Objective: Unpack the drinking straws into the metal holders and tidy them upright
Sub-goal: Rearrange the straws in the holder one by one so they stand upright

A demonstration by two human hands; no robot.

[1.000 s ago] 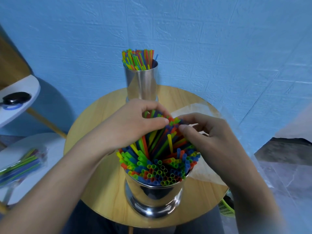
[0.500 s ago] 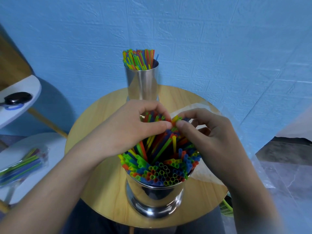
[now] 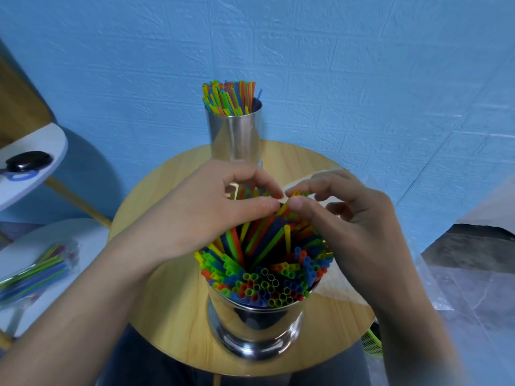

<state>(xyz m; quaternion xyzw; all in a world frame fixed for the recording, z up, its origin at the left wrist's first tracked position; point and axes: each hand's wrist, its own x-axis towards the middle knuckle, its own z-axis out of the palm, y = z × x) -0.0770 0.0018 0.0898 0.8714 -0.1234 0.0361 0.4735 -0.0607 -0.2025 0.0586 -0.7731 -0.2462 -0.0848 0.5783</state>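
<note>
White side table [image 3: 92, 235] far left holds a bag of straws [image 3: 33, 274], not yet unpacked, so we judge the job part done. Next in, our left hand [image 3: 200, 213] reaches over the near holder [image 3: 256, 327] on the wood table [image 3: 172, 324]. Its thumb and forefinger curl together and pinch the tips of the leaning straws [image 3: 267, 246] at the far rim; its other fingers are hidden, can't tell. Near holder is packed: front straws stand upright, back ones slant away from us into the hands. Behind it the far holder [image 3: 235, 132] stands at the table's back edge, its bundle [image 3: 228, 97] upright. Our right hand [image 3: 354, 227] meets the left tip to tip. Thumb and forefinger pinch the same cluster, remaining fingers loosely curled and apart, above a clear wrapper [image 3: 340, 288] lying on the table's right side. Risks as we read them: hauling the slanted bunch upright fast could lever neighbours over the rim, since the holder is near full. Pinching this close to the tips may kink the thin tubes. A sideways shove with both hands this high could tip the holder, which stands close to the table's near edge.
</note>
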